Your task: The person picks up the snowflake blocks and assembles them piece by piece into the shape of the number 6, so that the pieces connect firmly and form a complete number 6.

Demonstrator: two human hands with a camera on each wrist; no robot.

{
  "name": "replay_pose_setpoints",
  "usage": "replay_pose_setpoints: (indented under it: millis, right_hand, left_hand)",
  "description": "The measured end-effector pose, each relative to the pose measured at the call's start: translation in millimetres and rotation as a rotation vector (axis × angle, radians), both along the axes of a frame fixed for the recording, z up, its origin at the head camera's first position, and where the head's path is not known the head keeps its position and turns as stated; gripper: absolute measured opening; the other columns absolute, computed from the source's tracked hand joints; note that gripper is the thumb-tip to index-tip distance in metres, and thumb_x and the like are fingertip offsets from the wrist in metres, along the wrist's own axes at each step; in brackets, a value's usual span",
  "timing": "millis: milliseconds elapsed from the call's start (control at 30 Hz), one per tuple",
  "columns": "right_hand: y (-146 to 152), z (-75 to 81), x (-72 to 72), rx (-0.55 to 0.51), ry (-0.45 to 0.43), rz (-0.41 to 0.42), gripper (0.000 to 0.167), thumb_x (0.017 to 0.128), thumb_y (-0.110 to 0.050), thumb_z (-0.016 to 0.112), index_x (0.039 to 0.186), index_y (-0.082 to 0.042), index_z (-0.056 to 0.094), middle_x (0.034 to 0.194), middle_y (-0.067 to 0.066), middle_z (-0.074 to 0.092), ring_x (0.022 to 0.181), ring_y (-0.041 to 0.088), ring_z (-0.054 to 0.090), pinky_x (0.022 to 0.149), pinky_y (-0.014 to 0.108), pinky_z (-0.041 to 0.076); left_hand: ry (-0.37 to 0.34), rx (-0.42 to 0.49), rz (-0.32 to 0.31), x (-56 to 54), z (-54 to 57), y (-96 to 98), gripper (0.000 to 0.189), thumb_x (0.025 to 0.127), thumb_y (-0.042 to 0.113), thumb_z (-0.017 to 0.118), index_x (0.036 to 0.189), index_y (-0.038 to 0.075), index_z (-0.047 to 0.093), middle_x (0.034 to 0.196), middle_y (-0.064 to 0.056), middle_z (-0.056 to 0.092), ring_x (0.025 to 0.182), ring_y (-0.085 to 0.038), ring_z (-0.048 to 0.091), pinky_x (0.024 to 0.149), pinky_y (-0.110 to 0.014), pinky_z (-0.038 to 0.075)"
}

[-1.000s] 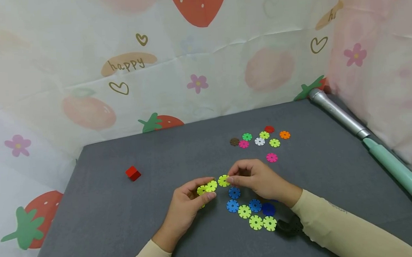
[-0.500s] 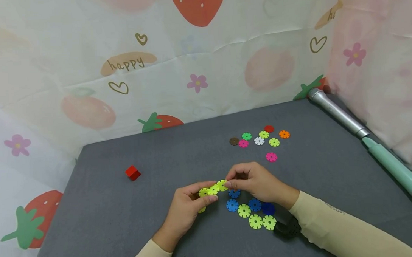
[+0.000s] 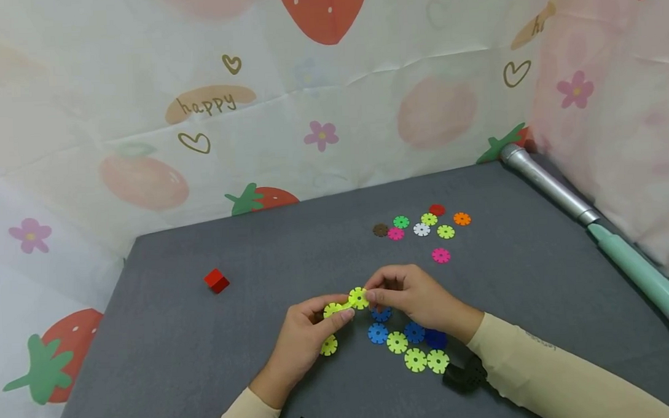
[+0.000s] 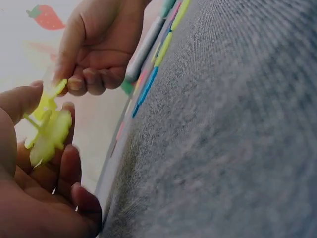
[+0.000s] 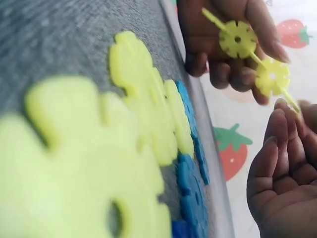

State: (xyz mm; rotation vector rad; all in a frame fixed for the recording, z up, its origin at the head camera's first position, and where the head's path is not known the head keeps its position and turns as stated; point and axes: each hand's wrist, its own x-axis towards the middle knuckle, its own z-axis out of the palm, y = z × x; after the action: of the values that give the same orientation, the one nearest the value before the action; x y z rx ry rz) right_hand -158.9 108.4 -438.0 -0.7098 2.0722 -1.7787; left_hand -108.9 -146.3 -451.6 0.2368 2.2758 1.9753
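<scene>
nearest: the black device (image 3: 464, 375) under my right wrist hangs just beside the near yellow-green discs (image 3: 412, 364); if i drop that forearm, it could sweep them about. the blue discs (image 3: 378, 338) lie close to my right hand (image 3: 426, 298) and could get nudged too.

my left hand (image 3: 297, 339) pinches the yellow-green chain (image 3: 330, 307) between thumb and fingers, above the worktop (image 3: 151, 338). my right hand pinches the end disc (image 3: 354, 302), thumb against fingertips, where it meets the chain. cannot tell whether the slots are seated. risk: slots off-line or pushed at a slant would skid, flipping the disc from my fingertips. pressing too hard could also twist an earlier joint loose, since my left hand grips only part of the chain.

change, near to far: the lower disc (image 3: 329, 346) below my left fingers shows more fully than half a second ago. the middle piece has turned nearly edge-on. one second ago a gap parted end disc and chain; none shows now. beyond, the red cube (image 3: 216, 281) and far discs (image 3: 421, 229) lie as before.
</scene>
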Motion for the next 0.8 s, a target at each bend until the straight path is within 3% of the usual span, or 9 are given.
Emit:
replay_pose_setpoints:
  millis: [133, 300, 400, 600, 800]
  right_hand:
    - [7.7, 3.1, -4.1, -0.004, -0.001, -0.032, 0.023, 0.112, -0.021, 0.068, 0.116, 0.000, 0.075, 0.100, 0.013, 0.072, 0.092, 0.035, 0.068, 0.087, 0.049, 0.060]
    - [23.9, 8.3, -9.3, 0.039, -0.028, -0.065, 0.031, 0.112, -0.029, 0.067, 0.118, 0.000, 0.073, 0.104, 0.013, 0.071, 0.095, 0.039, 0.065, 0.089, 0.051, 0.057]
    - [32.6, 9.7, -12.3, 0.052, -0.036, -0.066, 0.033, 0.112, -0.032, 0.067, 0.121, 0.000, 0.072, 0.108, 0.015, 0.071, 0.098, 0.042, 0.064, 0.090, 0.052, 0.056]
    - [50.9, 10.2, -18.0, 0.047, -0.023, -0.072, 0.035, 0.114, -0.027, 0.062, 0.127, 0.005, 0.069, 0.114, 0.019, 0.072, 0.100, 0.041, 0.065, 0.088, 0.044, 0.058]
    - [73.9, 2.1, -21.7, 0.030, -0.013, -0.073, 0.035, 0.116, -0.020, 0.058, 0.130, 0.011, 0.065, 0.115, 0.020, 0.070, 0.101, 0.034, 0.066, 0.086, 0.036, 0.058]
  left_hand:
    - [-0.027, 0.059, 0.067, -2.0, -2.1, -2.5, 0.030, 0.098, 0.014, 0.083, 0.125, 0.001, 0.078, 0.117, -0.011, 0.075, 0.089, -0.019, 0.064, 0.072, -0.027, 0.054]
    - [-0.063, 0.237, 0.076, -5.0, -3.3, -7.9, 0.032, 0.100, 0.001, 0.076, 0.128, -0.005, 0.061, 0.118, -0.022, 0.072, 0.084, -0.024, 0.065, 0.061, -0.029, 0.054]
    - [-0.045, 0.304, 0.061, -6.7, -4.3, -9.8, 0.039, 0.101, -0.004, 0.073, 0.134, -0.005, 0.053, 0.124, -0.026, 0.070, 0.098, -0.030, 0.070, 0.066, -0.034, 0.061]
    - [-0.010, 0.317, 0.096, -9.9, -7.0, -11.2, 0.039, 0.101, -0.006, 0.073, 0.137, -0.011, 0.060, 0.130, -0.027, 0.068, 0.111, -0.027, 0.071, 0.079, -0.038, 0.064]
    - [-0.018, 0.312, 0.131, -11.4, -7.7, -11.0, 0.030, 0.110, 0.002, 0.064, 0.136, -0.012, 0.066, 0.138, -0.030, 0.065, 0.114, -0.025, 0.069, 0.088, -0.038, 0.063]
